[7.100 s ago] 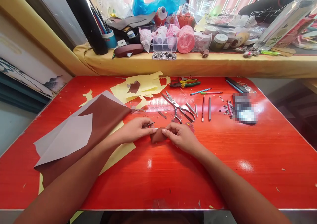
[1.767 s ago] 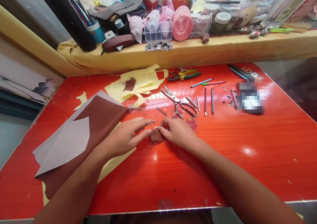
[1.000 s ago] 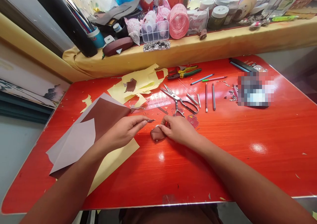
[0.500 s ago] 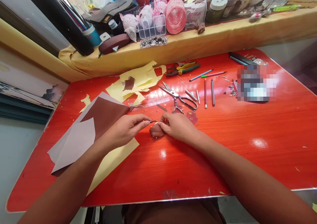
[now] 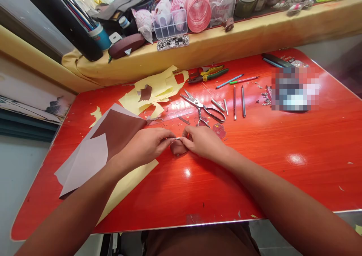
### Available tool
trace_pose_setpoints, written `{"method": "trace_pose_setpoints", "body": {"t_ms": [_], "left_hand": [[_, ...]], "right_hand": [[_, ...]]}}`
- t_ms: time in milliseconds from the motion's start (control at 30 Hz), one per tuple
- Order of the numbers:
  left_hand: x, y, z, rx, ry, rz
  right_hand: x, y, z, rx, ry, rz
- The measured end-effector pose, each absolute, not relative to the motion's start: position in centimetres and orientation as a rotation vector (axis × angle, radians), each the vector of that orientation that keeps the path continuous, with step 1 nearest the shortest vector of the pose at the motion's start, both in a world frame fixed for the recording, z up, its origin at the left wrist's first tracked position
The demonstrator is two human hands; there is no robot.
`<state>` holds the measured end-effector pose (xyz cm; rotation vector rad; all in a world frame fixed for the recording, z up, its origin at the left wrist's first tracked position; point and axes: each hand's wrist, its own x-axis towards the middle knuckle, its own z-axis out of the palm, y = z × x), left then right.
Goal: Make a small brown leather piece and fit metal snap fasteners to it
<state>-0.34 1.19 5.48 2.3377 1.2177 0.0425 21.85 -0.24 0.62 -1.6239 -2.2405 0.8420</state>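
Observation:
Above the middle of the red table, my right hand pinches the upper edge of a small brown leather-like piece, rounded, with a tiny shiny stud low on it. My left hand is closed, thumb against fingers, at the left of that piece. Its fingertips hold a small thin metallic thing whose kind I cannot make out; it reaches across to the right fingertips. Just beyond my hands lie open scissors. Brown sheet material with a pale back is folded beside my left forearm.
Yellow paper scraps and pliers lie at the back. Pencils and small metal fittings are to the right. Yellow paper sits under my left forearm. A crowded ledge with jars and a divided box borders the table.
My left hand has moved slightly right, bringing the thin metallic thing up to the brown piece's upper edge. My right hand keeps its pinch. The view has shifted a little.

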Motion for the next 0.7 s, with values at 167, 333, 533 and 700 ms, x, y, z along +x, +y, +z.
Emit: {"method": "trace_pose_setpoints", "body": {"t_ms": [167, 333, 533, 700], "left_hand": [[0.0, 1.3, 5.3, 2.511, 1.235, -0.005], [0.4, 1.3, 5.3, 2.615, 1.242, -0.041], [0.9, 1.4, 5.4, 2.632, 1.235, -0.109], [1.0, 1.4, 5.4, 2.640, 1.229, -0.123]], "right_hand": [[21.9, -0.3, 0.6, -1.631, -2.235, 0.853], [21.9, -0.3, 0.5, -1.629, -2.223, 0.853], [21.9, -0.2, 0.5, -1.634, -2.224, 0.854], [21.9, -0.3, 0.5, -1.623, -2.239, 0.833]]}}
